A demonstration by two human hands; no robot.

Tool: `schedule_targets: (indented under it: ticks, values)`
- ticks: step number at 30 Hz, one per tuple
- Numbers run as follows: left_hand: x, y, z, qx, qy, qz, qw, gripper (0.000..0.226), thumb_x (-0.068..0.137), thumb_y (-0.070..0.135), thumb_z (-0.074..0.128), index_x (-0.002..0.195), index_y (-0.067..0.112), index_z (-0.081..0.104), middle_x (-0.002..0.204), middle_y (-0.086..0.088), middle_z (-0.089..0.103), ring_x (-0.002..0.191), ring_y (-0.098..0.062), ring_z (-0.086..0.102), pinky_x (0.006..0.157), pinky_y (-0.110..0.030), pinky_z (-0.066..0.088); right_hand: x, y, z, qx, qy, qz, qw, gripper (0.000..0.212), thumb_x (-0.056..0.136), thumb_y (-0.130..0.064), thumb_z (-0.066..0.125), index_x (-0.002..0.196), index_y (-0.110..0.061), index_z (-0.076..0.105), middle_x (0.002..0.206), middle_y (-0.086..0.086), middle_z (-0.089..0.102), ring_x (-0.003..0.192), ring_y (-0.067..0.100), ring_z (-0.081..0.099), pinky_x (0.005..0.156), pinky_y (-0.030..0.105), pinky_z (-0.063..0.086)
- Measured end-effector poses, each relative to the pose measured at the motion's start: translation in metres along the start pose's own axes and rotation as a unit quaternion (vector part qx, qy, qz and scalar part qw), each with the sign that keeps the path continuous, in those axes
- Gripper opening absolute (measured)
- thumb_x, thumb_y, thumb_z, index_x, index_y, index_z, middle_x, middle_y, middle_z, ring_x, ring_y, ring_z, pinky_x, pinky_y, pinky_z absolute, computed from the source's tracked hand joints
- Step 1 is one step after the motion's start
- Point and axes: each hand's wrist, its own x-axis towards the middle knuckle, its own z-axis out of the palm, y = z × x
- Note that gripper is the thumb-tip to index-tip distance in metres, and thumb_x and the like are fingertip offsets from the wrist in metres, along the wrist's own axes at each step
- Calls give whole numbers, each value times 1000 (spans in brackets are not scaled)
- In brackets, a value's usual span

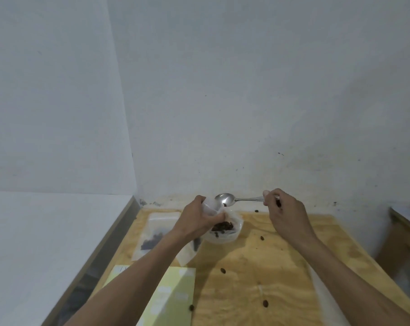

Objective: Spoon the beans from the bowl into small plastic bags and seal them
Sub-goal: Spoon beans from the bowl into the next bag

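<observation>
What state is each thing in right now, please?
Spoon: held level, nearly empty.
Bag: held open under the spoon.
Bowl: upright, some beans left.
Left hand: gripping the bag.
Right hand: pinching the spoon handle.
Filled bags: lying flat.

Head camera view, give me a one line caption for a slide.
Left hand holds a small plastic bag open above the bowl while the right hand tips in the spoon.

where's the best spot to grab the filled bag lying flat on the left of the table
Pinch the filled bag by its far top edge, coming from above: the beans sit at the near end, so the far strip is flat, thin plastic. The table blocks any grip from below.
</observation>
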Motion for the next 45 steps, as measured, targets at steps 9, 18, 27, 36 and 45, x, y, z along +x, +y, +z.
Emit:
schedule_targets:
  ticks: [9,18,27,36,45]
  values:
    - [2,-6,0,-5,6,3,1000,66,74,57,80,120,18,53,101,11,61,89,-4,60,71,-24,51,0,12,-4,-2,55,1,998,40,105,-30,46,75,-6,59,77,15,71,58,34,58,53,34,41]
    - [4,-16,-5,14,19,-12,1000,63,77,51,80,120,16,51,94,15,57,82,1,55,61,-16,42,-8,16,37,-248,-57,-101,962,33,107,-38,34,84,-19,50,78,-5,59,68,21,59,56,35,39]
    - [11,-29,-6,5,-4,-30,1000,54,81,57,74,111,20,50,98,12,60,83,2,54,61,-20,41,0,17,82,-111,-86,92,986,43,105,-23,40,64,-13,43,61,1,47,53,15,41,51,34,29]
    - [6,-31,-15,10,12,-20,1000,70,78,61,75,126,15,50,108,6,61,89,-4,56,62,-19,39,7,23,43,-16,-32,156,987,44,100,-24,44,79,12,60,99,31,69,59,27,50,54,32,33]
    - [-6,-7,-10,11,6,-6,1000,67,70,59,78,118,20,54,98,17,61,87,4,57,63,-19,43,7,-11,-16,-8,-5,75,997,38,106,-29,43,91,-6,68,94,4,69,73,12,57,62,20,41]
